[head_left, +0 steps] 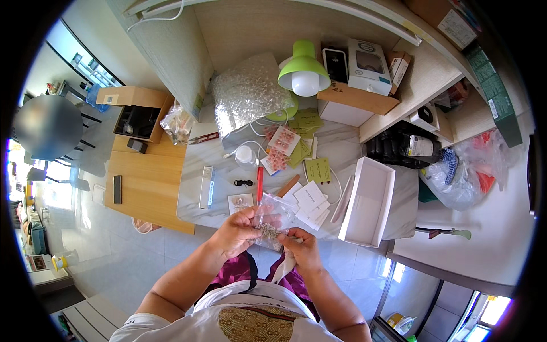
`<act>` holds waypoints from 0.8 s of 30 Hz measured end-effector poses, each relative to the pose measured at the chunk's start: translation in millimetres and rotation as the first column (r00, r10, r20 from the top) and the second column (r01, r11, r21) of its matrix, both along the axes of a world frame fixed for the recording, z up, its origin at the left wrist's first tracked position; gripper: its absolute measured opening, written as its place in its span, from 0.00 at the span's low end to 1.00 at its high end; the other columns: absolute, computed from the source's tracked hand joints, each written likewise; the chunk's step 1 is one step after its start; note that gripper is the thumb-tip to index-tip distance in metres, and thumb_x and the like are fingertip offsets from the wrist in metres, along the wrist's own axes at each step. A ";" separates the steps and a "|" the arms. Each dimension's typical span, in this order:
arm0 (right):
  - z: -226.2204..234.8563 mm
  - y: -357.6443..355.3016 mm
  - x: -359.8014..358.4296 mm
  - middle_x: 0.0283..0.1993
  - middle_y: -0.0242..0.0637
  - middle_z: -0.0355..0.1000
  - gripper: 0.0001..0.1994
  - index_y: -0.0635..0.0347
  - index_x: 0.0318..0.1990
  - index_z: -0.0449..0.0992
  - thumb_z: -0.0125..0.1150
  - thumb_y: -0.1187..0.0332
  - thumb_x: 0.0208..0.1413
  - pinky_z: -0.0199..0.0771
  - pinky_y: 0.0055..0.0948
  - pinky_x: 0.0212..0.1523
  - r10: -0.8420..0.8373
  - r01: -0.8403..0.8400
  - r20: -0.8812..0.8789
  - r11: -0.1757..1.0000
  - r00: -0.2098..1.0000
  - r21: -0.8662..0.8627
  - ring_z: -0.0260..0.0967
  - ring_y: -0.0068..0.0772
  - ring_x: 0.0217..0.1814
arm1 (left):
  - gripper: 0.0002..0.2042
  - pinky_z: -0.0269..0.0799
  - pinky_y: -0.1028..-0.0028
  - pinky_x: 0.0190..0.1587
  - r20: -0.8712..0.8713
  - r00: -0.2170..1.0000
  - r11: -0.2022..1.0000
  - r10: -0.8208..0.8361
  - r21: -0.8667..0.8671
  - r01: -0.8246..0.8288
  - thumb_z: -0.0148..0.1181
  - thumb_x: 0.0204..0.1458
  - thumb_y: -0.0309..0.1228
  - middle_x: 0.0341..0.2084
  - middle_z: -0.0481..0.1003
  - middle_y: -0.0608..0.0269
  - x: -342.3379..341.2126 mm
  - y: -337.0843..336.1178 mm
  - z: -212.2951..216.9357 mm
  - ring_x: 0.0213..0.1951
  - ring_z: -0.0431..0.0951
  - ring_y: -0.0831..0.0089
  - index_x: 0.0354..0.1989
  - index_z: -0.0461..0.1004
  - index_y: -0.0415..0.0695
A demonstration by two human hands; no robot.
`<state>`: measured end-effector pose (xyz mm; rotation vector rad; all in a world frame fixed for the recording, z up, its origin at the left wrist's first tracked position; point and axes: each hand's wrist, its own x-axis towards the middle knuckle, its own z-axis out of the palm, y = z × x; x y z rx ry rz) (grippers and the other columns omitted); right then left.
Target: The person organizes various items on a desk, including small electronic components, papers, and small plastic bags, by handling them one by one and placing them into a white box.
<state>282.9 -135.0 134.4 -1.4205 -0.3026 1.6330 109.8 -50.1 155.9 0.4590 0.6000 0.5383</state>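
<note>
Bag: here it is, a clear bag (274,208) up in both hands, just over the near edge of the marble table (403,202), small greyish bits (268,231) bunched low in it.
Left hand: the left hand (230,235) has thumb and fingers closed in a pinch on the bag's left side.
Right hand: and the right hand (303,249), thumb and fingertips drawn together at the bag's lower right; whether it grips film or bits, I cannot tell.
Red tool: a slim red tool (260,183) lies just beyond the bag, pointing away.
White cards: to the right of the bag, white cards (310,199) fan out, overlapping.
Green cards: farther back, green cards (318,171), with pink-patterned packets (278,159) beside them.
Tray: right of the cards, a long white tray (367,202), open side up.
Left side: a black cable (243,183) lies coiled, a narrow box (207,188) to its left.
Back: the green lamp (305,60) leans over the table, bubble wrap (245,88) to its left.
Wooden table: over on the left, a phone (117,189) lies on the wooden table (151,182).
</note>
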 end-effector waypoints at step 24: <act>5.0 14.8 -2.6 0.23 0.30 0.70 0.03 0.63 0.31 0.76 0.62 0.74 0.49 0.60 0.21 0.20 -0.240 0.239 -0.152 0.971 0.959 -0.023 0.60 0.19 0.17 | 0.20 0.70 0.65 0.50 -0.101 0.994 0.976 -0.044 -0.219 0.021 0.53 0.54 0.24 0.45 0.73 0.53 -0.7 9.9 15.8 0.47 0.74 0.65 0.56 0.61 0.36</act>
